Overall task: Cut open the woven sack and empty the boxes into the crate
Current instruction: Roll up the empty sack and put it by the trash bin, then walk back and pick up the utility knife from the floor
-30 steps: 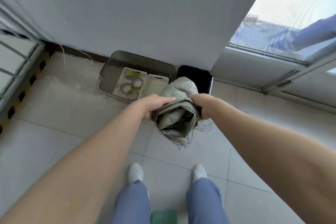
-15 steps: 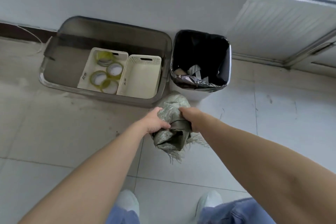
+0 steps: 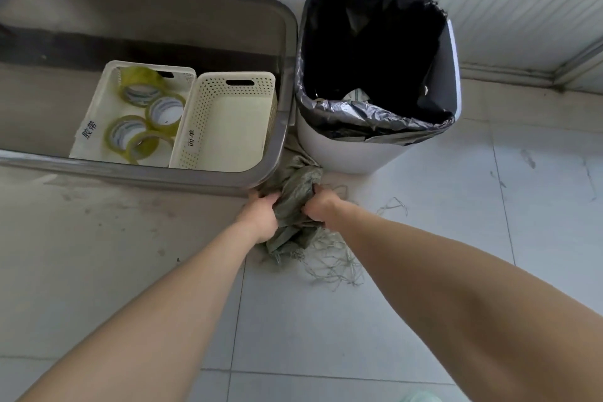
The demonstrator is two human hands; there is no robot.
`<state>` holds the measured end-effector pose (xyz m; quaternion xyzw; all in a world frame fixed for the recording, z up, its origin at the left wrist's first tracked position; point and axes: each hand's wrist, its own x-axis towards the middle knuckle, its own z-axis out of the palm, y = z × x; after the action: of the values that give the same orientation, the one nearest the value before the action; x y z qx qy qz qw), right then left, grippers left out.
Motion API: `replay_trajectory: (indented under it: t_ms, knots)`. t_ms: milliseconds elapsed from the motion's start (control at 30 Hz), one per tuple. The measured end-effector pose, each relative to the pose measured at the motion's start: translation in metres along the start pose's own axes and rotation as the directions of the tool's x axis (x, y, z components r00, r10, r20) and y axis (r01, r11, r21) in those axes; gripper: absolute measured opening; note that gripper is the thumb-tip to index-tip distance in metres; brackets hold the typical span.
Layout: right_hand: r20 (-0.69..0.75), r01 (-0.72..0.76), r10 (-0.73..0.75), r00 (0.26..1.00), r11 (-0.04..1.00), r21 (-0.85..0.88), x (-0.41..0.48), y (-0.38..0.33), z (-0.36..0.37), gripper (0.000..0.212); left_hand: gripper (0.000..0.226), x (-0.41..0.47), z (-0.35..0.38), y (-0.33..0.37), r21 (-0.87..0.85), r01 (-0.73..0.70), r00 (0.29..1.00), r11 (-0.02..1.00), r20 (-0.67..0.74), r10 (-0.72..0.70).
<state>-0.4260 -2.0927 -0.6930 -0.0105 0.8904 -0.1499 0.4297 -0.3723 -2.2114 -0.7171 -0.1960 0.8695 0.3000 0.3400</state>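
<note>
A crumpled grey-green woven sack (image 3: 295, 192) lies bunched on the floor, in the gap between the grey crate (image 3: 280, 42) and the white bin (image 3: 342, 153). My left hand (image 3: 261, 214) grips its left side. My right hand (image 3: 321, 206) grips its right side. Frayed threads (image 3: 329, 266) trail from the sack's near end over the tiles. Inside the crate stand two white perforated baskets: the left one (image 3: 98, 101) holds several rolls of yellowish tape (image 3: 138, 127), the right one (image 3: 228, 121) looks bare inside.
The white bin has a black liner (image 3: 375, 42) with some scraps at the bottom. A wall stands right behind the crate and bin. Light floor tiles (image 3: 489, 238) spread to the right and toward me.
I have leaned in closer and both hands have carried the bunched sack down and forward, from mid-air to the floor between the crate and the bin.
</note>
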Motion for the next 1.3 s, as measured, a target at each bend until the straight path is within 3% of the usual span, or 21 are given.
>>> replay_trajectory:
  t_ms: [100,200,267,367,467,700,767,900,1033,1100,1300]
  knots:
    - [0.059,-0.049,0.048,0.997,0.999,0.015,0.005,0.003,-0.014,0.053,0.063,0.003,-0.004,0.005,0.013,0.021,0.999,1.000,0.034,-0.021]
    - [0.039,-0.052,0.049,0.998,0.996,0.066,-0.014,0.001,-0.029,0.037,0.063,-0.019,-0.019,0.022,-0.009,0.052,0.998,0.999,0.022,-0.052]
    - [-0.005,-0.018,0.018,1.000,0.999,0.051,-0.037,-0.001,-0.043,0.023,0.058,-0.042,-0.033,0.035,0.004,0.069,0.998,0.998,0.000,-0.069]
    - [0.002,0.066,-0.066,0.998,0.995,-0.075,-0.088,-0.010,-0.070,0.036,0.046,-0.089,-0.057,0.059,0.035,0.068,0.997,0.997,-0.027,-0.067]
    - [0.006,0.096,-0.096,0.995,0.994,-0.060,-0.145,-0.018,-0.100,0.028,0.037,-0.143,-0.087,0.084,0.027,0.057,0.998,0.998,-0.042,-0.056]
    - [0.001,0.177,-0.179,0.984,0.977,-0.120,-0.311,-0.024,-0.203,0.021,0.030,-0.286,-0.188,0.152,0.034,-0.025,0.995,0.999,-0.094,0.028]
    - [-0.044,0.182,-0.189,0.981,0.975,-0.125,-0.361,-0.027,-0.236,0.032,0.030,-0.327,-0.223,0.181,0.055,-0.082,0.988,0.995,-0.127,0.089]
    - [-0.180,0.175,-0.191,0.965,0.979,-0.100,-0.454,-0.032,-0.298,0.030,0.029,-0.403,-0.287,0.246,0.124,-0.210,0.960,0.970,-0.161,0.228]
    - [-0.328,0.092,-0.104,0.939,0.994,-0.053,-0.538,-0.027,-0.350,0.021,0.029,-0.474,-0.336,0.311,0.243,-0.379,0.901,0.893,-0.122,0.415]
    - [-0.409,0.048,-0.041,0.912,0.999,0.007,-0.579,-0.020,-0.370,0.027,0.029,-0.507,-0.353,0.343,0.297,-0.469,0.853,0.831,-0.090,0.514]
    - [-0.601,-0.088,0.181,0.779,0.980,0.181,-0.692,0.019,-0.398,0.034,0.026,-0.593,-0.355,0.435,0.363,-0.727,0.641,0.582,0.056,0.766]
